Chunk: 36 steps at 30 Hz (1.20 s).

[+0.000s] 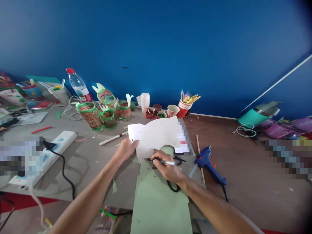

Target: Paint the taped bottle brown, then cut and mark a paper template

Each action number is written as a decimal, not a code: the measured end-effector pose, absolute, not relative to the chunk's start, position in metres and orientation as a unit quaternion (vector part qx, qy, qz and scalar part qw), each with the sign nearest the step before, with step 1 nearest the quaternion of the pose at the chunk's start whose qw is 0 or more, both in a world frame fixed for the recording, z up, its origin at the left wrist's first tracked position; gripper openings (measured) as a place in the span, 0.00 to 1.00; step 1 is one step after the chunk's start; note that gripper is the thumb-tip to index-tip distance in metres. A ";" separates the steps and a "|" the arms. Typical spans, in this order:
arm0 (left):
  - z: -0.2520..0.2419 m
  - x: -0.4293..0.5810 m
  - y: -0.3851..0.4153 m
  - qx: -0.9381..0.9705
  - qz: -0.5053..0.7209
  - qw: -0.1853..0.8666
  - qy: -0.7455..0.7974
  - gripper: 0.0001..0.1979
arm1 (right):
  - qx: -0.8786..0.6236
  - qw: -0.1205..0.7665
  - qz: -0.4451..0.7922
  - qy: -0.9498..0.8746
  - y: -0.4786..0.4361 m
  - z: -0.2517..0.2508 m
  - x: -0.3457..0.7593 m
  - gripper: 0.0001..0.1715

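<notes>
My left hand [126, 149] pinches the left edge of a white paper cut-out [156, 135] and holds it over a pale green sheet [158, 201]. My right hand [168, 167] grips a pen [162, 161], whose tip points left at the bottom of the cut-out. Black scissors [174, 187] lie partly hidden under my right hand.
A blue glue gun [207, 162] lies right of my hands beside a thin wooden stick [198, 148]. Decorated green-rimmed cups [91, 115], a water bottle [78, 84], paper cups [173, 110] and a red cup of sticks [184, 107] line the back. A white power strip [58, 146] sits at left.
</notes>
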<state>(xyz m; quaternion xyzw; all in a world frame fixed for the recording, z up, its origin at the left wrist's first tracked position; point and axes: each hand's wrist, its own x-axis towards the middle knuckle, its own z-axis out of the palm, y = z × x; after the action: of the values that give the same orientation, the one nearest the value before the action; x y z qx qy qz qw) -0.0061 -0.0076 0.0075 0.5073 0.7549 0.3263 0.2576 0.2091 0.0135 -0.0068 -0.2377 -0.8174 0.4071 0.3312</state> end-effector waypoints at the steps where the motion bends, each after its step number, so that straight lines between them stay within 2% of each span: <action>1: 0.008 -0.006 -0.008 0.506 0.325 0.259 0.756 0.13 | -0.232 0.331 0.407 -0.819 0.014 -0.007 0.209 0.09; 36: 0.008 -0.004 -0.008 0.510 0.315 0.256 0.759 0.11 | -0.203 0.326 0.392 -0.836 0.014 -0.006 0.205 0.09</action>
<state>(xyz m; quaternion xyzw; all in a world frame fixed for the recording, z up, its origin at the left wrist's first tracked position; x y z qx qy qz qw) -0.0039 -0.0078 0.0083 0.5096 0.7588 0.3149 0.2557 0.2048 0.0142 -0.0062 -0.2026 -0.8362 0.3920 0.3256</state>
